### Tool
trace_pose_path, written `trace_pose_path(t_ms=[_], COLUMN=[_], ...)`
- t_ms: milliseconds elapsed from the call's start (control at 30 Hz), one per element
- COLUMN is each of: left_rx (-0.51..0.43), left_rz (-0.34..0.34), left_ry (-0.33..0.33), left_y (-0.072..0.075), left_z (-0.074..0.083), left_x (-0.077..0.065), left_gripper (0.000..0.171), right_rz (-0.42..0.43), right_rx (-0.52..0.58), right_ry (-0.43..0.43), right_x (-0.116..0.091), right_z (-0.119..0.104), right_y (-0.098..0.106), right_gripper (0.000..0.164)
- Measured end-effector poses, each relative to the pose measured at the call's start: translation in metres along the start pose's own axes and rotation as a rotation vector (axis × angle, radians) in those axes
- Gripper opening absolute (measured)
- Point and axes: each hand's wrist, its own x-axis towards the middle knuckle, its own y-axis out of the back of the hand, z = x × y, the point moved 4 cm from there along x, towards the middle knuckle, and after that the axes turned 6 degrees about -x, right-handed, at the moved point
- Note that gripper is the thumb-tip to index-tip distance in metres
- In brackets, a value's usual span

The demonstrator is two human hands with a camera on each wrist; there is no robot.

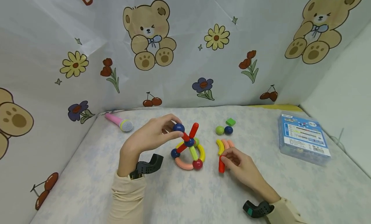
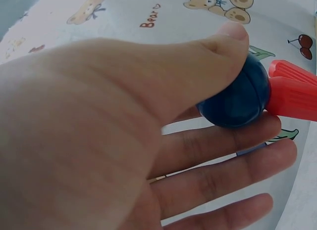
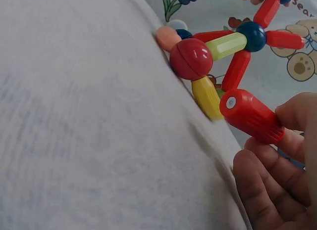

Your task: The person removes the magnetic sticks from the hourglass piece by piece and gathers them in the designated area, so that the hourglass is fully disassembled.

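My left hand (image 1: pixel 156 134) pinches a dark blue ball (image 1: pixel 178 128) between thumb and fingers; the left wrist view shows the same ball (image 2: pixel 237 96) under the thumb, joined to a red rod (image 2: pixel 294 97). That ball tops a structure of magnetic rods and balls: a central blue ball (image 1: pixel 189 142), a free-ended red rod (image 1: pixel 194 130), a light green rod (image 1: pixel 193 153) and a curved base ring with a crimson ball (image 1: pixel 197 164). To its right, my right hand (image 1: pixel 240 164) pinches a short red rod (image 1: pixel 221 165), whose round silvery end (image 3: pixel 231 103) shows in the right wrist view.
Beyond the right hand lie curved yellow (image 1: pixel 220 147) and pink rods (image 1: pixel 225 143). Farther back sit a green ball (image 1: pixel 219 130), a blue ball (image 1: pixel 228 130) and a green block (image 1: pixel 230 122). A toy microphone (image 1: pixel 119 122) lies back left, a plastic box (image 1: pixel 303 138) at right.
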Motion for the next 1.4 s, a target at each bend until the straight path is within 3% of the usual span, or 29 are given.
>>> trace_pose_path(t_ms=[367, 800, 1167, 1400], left_rx=[-0.003, 0.025, 0.014, -0.003], left_rz=[0.001, 0.018, 0.011, -0.001], left_ry=[-0.006, 0.036, 0.032, 0.02], left_y=[0.004, 0.01, 0.005, 0.0], left_z=[0.005, -0.002, -0.004, -0.004], left_x=[0.003, -0.004, -0.003, 0.001], left_gripper=[0.032, 0.032, 0.03, 0.031], right_rz=[0.077, 0.102, 0.096, 0.164], right_rx=[-0.232, -0.253, -0.271, -0.263], right_ry=[0.083, 0.168, 0.139, 0.163], right_x=[0.003, 0.009, 0.006, 0.001], right_z=[0.002, -0.007, -0.002, 0.001], right_y=[0.007, 0.0, 0.001, 0.003], right_gripper=[0.006, 0.005, 0.006, 0.005])
